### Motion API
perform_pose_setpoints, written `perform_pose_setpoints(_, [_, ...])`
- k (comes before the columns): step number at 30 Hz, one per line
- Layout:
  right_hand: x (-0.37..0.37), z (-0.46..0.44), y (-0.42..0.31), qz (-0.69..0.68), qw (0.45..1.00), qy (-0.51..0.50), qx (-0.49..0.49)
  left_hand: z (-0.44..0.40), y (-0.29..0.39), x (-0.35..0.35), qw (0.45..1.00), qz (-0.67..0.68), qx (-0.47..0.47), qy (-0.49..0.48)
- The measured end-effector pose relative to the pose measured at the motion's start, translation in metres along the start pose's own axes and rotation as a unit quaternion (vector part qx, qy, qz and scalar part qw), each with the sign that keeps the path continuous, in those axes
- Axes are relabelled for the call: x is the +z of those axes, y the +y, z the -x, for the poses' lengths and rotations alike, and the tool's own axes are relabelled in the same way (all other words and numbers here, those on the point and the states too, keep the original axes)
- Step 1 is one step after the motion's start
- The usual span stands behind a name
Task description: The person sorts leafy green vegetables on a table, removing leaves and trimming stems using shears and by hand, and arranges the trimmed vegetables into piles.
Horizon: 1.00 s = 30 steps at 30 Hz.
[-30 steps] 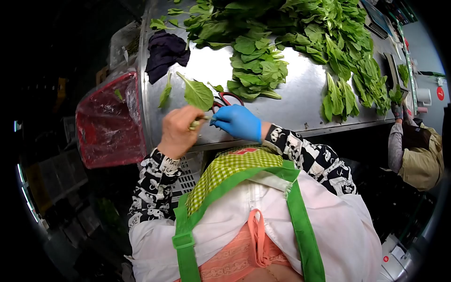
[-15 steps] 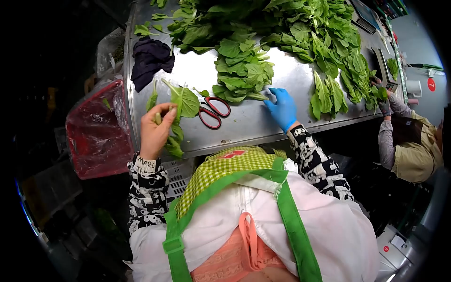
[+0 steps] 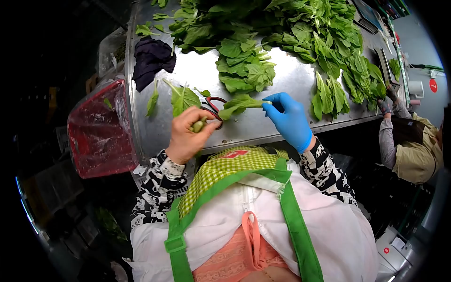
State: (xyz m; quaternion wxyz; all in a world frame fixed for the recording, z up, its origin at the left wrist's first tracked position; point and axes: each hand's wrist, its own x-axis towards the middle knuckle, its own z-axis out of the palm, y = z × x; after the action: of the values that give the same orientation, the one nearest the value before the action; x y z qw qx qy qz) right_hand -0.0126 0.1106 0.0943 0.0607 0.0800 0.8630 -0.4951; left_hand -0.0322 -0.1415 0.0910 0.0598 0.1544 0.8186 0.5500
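Observation:
My bare left hand is closed around several pale green stems, near the front edge of the metal table. In its blue glove, my right hand pinches the stem end of one leafy green, whose leaf points left toward my left hand. Red-handled scissors lie between the hands, partly covered by that leaf and my left hand. A stack of leafy greens rests just beyond. Loose leaves lie behind my left hand.
A big heap of greens covers the back and right; a small bunch lies nearer. A dark cloth is at the left, beside a red plastic-lined container. At the far right, a co-worker handles greens.
My right hand has picked a leafy green off the near end of the stack and brought it toward the front. My left hand has moved right, over beside the scissors, still holding stems.

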Motion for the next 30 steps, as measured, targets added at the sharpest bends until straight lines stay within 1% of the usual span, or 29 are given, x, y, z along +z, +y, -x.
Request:
perform_pose_setpoints(1, [0.003, 0.001, -0.01, -0.013, 0.998, 0.021, -0.063, 0.0, 0.006, 0.003, 1.0, -0.001, 0.0, 0.003])
perform_pose_setpoints(2, [0.007, 0.0, -0.016, -0.027, 0.991, 0.042, -0.127, 0.001, 0.01, 0.006, 0.998, -0.013, 0.059, 0.016])
perform_pose_setpoints(3, [0.013, -0.002, -0.017, -0.028, 0.99, 0.04, -0.131, 0.002, 0.013, 0.008, 0.992, -0.024, 0.117, 0.028])
perform_pose_setpoints(4, [0.02, -0.004, -0.016, -0.031, 0.979, 0.068, -0.189, 0.002, 0.016, 0.007, 0.989, -0.04, 0.14, 0.032])
perform_pose_setpoints(5, [0.025, -0.007, -0.016, -0.035, 0.964, 0.095, -0.245, 0.0, 0.018, 0.005, 0.989, -0.042, 0.14, 0.036])
perform_pose_setpoints(6, [0.028, -0.007, -0.019, -0.036, 0.964, 0.092, -0.248, -0.001, 0.019, 0.004, 0.987, -0.053, 0.146, 0.051])
perform_pose_setpoints(7, [0.031, -0.005, -0.022, -0.041, 0.969, 0.075, -0.232, -0.002, 0.021, 0.002, 0.984, -0.064, 0.15, 0.067])
perform_pose_setpoints(8, [0.034, -0.004, -0.025, -0.046, 0.974, 0.056, -0.214, -0.003, 0.024, -0.001, 0.987, -0.058, 0.131, 0.077])
perform_pose_setpoints(11, [0.045, -0.007, -0.037, -0.062, 0.967, 0.026, -0.246, -0.009, 0.025, -0.004, 0.989, -0.028, 0.124, 0.081])
perform_pose_setpoints(13, [0.053, -0.007, -0.042, -0.083, 0.967, 0.002, -0.242, -0.007, 0.018, -0.004, 0.988, -0.037, 0.129, 0.077])
perform_pose_setpoints(15, [0.06, -0.009, -0.047, -0.104, 0.966, -0.02, -0.236, -0.005, 0.016, -0.005, 0.996, -0.008, 0.089, 0.024])
perform_pose_setpoints(17, [0.066, -0.011, -0.049, -0.104, 0.961, -0.019, -0.255, -0.002, 0.009, -0.007, 0.996, 0.001, 0.09, 0.028])
perform_pose_setpoints(18, [0.068, -0.011, -0.05, -0.106, 0.96, -0.021, -0.258, 0.0, 0.007, -0.008, 0.996, 0.038, 0.071, 0.034])
perform_pose_setpoints(19, [0.07, -0.011, -0.052, -0.161, 0.963, -0.052, -0.209, 0.002, 0.005, -0.01, 0.995, 0.075, 0.053, 0.041])
perform_pose_setpoints(20, [0.073, -0.011, -0.053, -0.215, 0.96, -0.082, -0.159, 0.003, 0.004, -0.012, 0.995, 0.072, 0.053, 0.044])
perform_pose_setpoints(21, [0.076, -0.014, -0.052, -0.216, 0.959, -0.084, -0.162, 0.003, 0.003, -0.015, 0.986, 0.161, -0.012, 0.03])
perform_pose_setpoints(22, [0.079, -0.018, -0.048, -0.268, 0.952, -0.106, -0.104, 0.004, 0.002, -0.017, 0.966, 0.248, -0.077, 0.015])
perform_pose_setpoints(23, [0.081, -0.021, -0.047, -0.318, 0.939, -0.126, -0.045, 0.004, 0.001, -0.021, 0.933, 0.332, -0.141, 0.001])
perform_pose_setpoints(24, [0.081, -0.024, -0.049, -0.319, 0.938, -0.132, -0.02, 0.003, 0.0, -0.026, 0.924, 0.351, -0.152, -0.012])
perform_pose_setpoints(25, [0.081, -0.026, -0.047, -0.321, 0.937, -0.135, -0.023, 0.002, -0.005, -0.03, 0.925, 0.349, -0.151, -0.008])
perform_pose_setpoints(27, [0.085, -0.03, -0.033, -0.253, 0.96, -0.115, -0.024, 0.004, -0.024, -0.033, 0.901, 0.395, -0.18, 0.008])
perform_pose_setpoints(28, [0.088, -0.031, -0.025, -0.236, 0.965, -0.11, -0.021, 0.004, -0.031, -0.033, 0.899, 0.401, -0.176, 0.032])
perform_pose_setpoints(29, [0.089, -0.033, -0.013, -0.238, 0.964, -0.114, -0.024, 0.004, -0.036, -0.036, 0.9, 0.398, -0.176, 0.037])
perform_pose_setpoints(30, [0.091, -0.035, 0.002, -0.121, 0.986, -0.093, -0.067, 0.004, -0.041, -0.039, 0.876, 0.451, -0.168, 0.044])
